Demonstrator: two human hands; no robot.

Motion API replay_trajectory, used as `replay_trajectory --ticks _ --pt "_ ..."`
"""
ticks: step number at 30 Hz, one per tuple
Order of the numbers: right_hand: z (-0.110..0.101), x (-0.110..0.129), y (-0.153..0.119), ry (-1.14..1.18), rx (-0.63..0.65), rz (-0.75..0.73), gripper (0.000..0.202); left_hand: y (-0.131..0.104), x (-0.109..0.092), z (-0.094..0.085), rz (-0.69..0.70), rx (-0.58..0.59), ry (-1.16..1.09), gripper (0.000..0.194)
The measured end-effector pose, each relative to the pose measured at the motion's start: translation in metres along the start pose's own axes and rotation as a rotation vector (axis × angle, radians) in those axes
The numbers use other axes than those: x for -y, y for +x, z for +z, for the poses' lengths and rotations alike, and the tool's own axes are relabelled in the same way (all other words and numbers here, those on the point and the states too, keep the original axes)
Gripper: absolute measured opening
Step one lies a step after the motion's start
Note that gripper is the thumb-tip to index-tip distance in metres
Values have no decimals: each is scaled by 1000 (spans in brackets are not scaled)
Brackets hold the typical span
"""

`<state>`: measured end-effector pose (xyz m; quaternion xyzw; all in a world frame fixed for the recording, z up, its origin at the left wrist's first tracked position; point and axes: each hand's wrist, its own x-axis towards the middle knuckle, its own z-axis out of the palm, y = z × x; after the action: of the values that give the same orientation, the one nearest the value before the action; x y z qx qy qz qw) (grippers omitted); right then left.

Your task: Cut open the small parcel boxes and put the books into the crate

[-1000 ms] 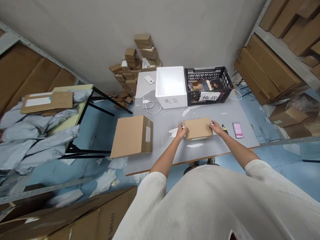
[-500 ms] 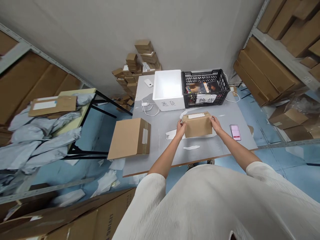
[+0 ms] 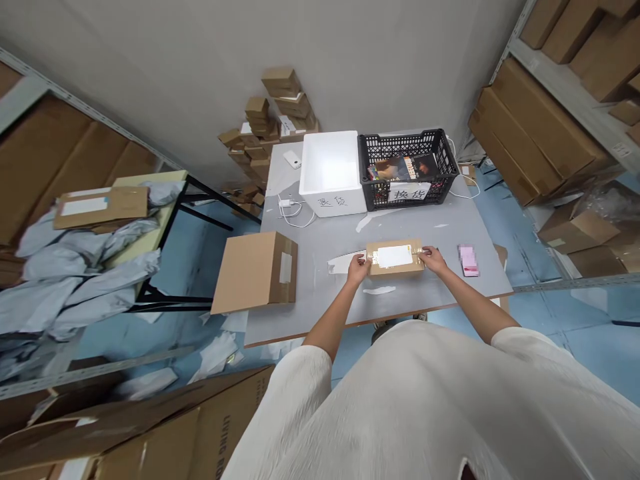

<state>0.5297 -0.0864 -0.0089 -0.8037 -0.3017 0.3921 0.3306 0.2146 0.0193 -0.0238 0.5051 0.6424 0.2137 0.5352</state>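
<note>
One small brown carton (image 3: 395, 257) between two sets of fingers, held at both ends.
Clamped by left fingers (image 3: 361, 259) at the left end and right fingers (image 3: 429, 253) at the right end, white label (image 3: 387, 257) upward between them; cannot tell whether resting on the grey counter (image 3: 325, 240) or just above. Just left of the left fingers, a white patch (image 3: 337, 265); farther left, well apart, a larger carton (image 3: 250, 272). Near the right fingers, to their right, a phone (image 3: 469, 260) with a pink screen. Beyond both sets of fingers, a white foam box (image 3: 357, 204) and, just to its right, a black crate (image 3: 438, 189) with a lettered sheet (image 3: 409, 192) on the front.
</note>
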Motion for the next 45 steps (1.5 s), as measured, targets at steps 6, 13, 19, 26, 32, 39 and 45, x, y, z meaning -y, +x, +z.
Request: replay_trajectory --ticks 6,13,19,26,32,39,45 --pt "11 3 4 110 -7 -57 62 6 -7 8 76 5 -77 65" --pt "16 9 -4 101 22 -33 62 -3 -23 10 35 123 -151 86" --pt "14 23 4 110 -25 -113 76 -3 -42 -1 76 -16 -196 77" --pt "25 23 8 264 -55 -235 96 3 -49 -4 127 -88 -178 58" --pt "20 10 1 177 -5 -82 82 0 -32 2 82 -95 -32 52" --pt "16 0 -2 -9 25 93 66 0 2 2 -2 0 53 51" --pt "19 -13 -4 -40 40 107 67 -1 20 4 -12 31 69 60"
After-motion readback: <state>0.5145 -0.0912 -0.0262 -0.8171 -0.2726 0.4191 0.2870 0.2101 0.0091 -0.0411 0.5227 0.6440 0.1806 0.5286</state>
